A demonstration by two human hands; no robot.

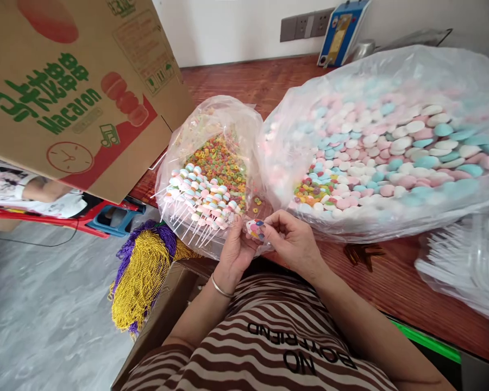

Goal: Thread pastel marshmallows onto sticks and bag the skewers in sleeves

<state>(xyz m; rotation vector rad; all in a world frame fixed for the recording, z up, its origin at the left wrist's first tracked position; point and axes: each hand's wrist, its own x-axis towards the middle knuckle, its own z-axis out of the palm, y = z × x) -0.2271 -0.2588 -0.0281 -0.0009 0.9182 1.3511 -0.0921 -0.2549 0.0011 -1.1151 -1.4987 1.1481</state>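
While left hand point(239, 247) and right hand point(295, 241) pinch small patterned wrapper point(255, 228) between them, just right of stick candies point(201, 198), step looks like fine wrapper handling; next move seems to call for left steadying, right working lightly.
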